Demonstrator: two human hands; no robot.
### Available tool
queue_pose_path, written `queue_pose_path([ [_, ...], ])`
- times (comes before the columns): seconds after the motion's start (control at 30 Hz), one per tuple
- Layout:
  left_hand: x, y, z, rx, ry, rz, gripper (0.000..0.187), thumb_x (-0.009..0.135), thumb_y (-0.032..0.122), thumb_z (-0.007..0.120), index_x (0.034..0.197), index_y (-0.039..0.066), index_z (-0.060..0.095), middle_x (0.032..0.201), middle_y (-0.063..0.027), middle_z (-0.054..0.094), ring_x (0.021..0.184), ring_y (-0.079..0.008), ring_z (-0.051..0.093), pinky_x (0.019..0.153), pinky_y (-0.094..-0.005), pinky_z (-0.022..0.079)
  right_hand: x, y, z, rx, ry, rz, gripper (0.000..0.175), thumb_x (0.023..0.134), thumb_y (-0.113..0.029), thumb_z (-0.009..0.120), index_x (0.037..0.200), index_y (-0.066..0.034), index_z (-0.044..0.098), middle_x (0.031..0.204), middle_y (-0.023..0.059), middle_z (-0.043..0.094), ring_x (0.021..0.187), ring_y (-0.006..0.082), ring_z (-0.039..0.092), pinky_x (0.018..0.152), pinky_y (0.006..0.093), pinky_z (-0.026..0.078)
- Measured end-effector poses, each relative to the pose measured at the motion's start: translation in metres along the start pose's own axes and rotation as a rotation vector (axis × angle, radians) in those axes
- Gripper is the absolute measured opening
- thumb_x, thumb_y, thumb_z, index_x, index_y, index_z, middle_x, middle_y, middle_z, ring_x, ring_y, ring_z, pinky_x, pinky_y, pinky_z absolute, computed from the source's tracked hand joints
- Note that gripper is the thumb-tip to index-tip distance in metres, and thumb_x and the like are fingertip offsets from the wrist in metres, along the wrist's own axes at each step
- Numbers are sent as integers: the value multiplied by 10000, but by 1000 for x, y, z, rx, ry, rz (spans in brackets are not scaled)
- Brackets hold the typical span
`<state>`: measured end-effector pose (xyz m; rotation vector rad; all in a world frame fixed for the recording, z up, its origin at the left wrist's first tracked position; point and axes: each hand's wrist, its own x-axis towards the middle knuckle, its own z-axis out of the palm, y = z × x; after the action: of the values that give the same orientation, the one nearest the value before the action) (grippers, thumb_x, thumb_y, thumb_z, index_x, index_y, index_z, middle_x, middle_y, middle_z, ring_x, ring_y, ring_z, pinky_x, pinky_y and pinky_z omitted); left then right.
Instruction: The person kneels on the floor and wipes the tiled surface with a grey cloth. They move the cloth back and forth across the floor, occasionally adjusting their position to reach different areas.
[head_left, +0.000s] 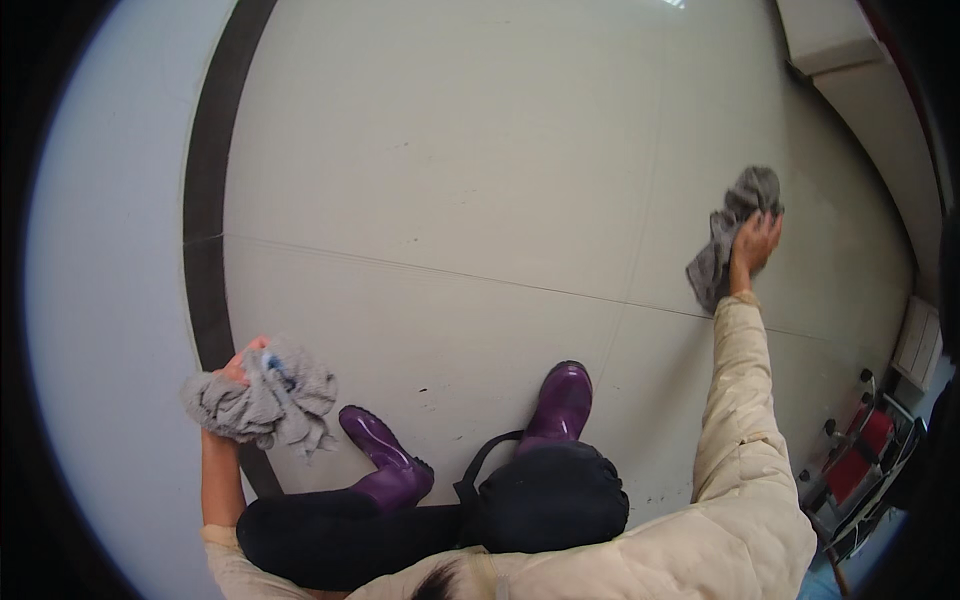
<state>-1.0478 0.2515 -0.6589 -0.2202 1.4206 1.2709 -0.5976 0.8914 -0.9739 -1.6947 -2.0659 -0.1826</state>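
Observation:
My left hand (244, 364), at the lower left, is closed on a bunched light grey cloth (281, 401) with a small blue patch. It is in front of the dark baseboard strip, above my bent knee. Far out to the right, my right hand (756, 236) is on a darker grey cloth (724, 244), which appears to lie against the pale tiled floor (450, 165). That hand is slightly blurred; its fingers are bent over the cloth's edge.
Purple rubber boots (562, 401) stand on the tiles below me. A dark border strip (206, 285) and white wall (112, 262) run along the left. At the lower right is a red-seated object with metal tubing and casters (859, 457); a pale cabinet-like structure (870, 97) edges the upper right.

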Motion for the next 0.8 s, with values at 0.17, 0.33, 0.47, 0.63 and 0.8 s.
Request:
queue_pose_path([
  [0.17, 13, 12, 11, -69, -72, -33, 514, 639, 212, 691, 1061, 19, 470, 952, -99, 582, 877, -211, 610, 805, -343, 531, -4, -214, 5, 330, -44, -439, 325, 930, -218, 603, 1217, -79, 663, 1439, 146, 522, 1353, 344, 453, 1131, 446, 369],
  [0.33, 15, 6, 12, -93, -31, -3, 566, 573, 220, 669, 1054, 8, 461, 944, -111, 580, 860, -224, 607, 798, -339, 528, -158, -375, -32, 775, -338, -758, 334, 788, -31, 592, 1108, -51, 686, 1374, 135, 577, 1317, 331, 506, 1107, 439, 412],
  [0.47, 13, 1, 4, -90, 8, 7, 576, 571, 218, 672, 1062, 3, 461, 959, -119, 584, 857, -235, 609, 797, -342, 529, -301, -410, -102, 973, -623, -1049, 344, 810, -76, 604, 1145, -68, 683, 1441, 110, 525, 1366, 300, 465, 1142, 449, 371],
  [0.63, 13, -1, -4, -41, -66, 16, 582, 596, 213, 648, 1109, -6, 479, 1022, -101, 569, 924, -207, 599, 831, -299, 499, -421, -367, -182, 1145, -1144, -1519, 333, 767, -161, 639, 1088, -93, 697, 1407, 78, 540, 1319, 286, 467, 1019, 439, 406],
  [0.8, 20, -5, 2, -152, -118, 37, 576, 593, 212, 655, 1097, -8, 482, 1006, -117, 578, 892, -226, 608, 833, -318, 515, -412, -325, -166, 1546, -1514, -566, 344, 767, 0, 624, 1105, -52, 660, 1211, 105, 604, 1146, 306, 567, 968, 403, 467],
])
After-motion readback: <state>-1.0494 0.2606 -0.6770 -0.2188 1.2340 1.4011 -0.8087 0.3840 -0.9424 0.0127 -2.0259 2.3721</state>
